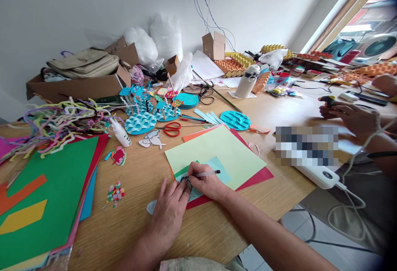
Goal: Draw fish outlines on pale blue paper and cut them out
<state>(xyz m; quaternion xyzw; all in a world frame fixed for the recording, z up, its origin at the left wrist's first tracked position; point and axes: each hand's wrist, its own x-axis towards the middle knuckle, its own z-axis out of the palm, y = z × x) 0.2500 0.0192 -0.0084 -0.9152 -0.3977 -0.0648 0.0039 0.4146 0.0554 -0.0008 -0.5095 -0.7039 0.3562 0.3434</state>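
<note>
- At the lower centre of the frame, the right hand grips a pen between thumb and fingers, above light-blue paper.
- Just left of it, the left hand lies flat, fingers extended (whether they touch the small dark loop, I cannot tell).
- Mid-frame, a pale green sheet lies under the light-blue paper.
- Left of centre, red scissors lie near a white bottle.
</note>
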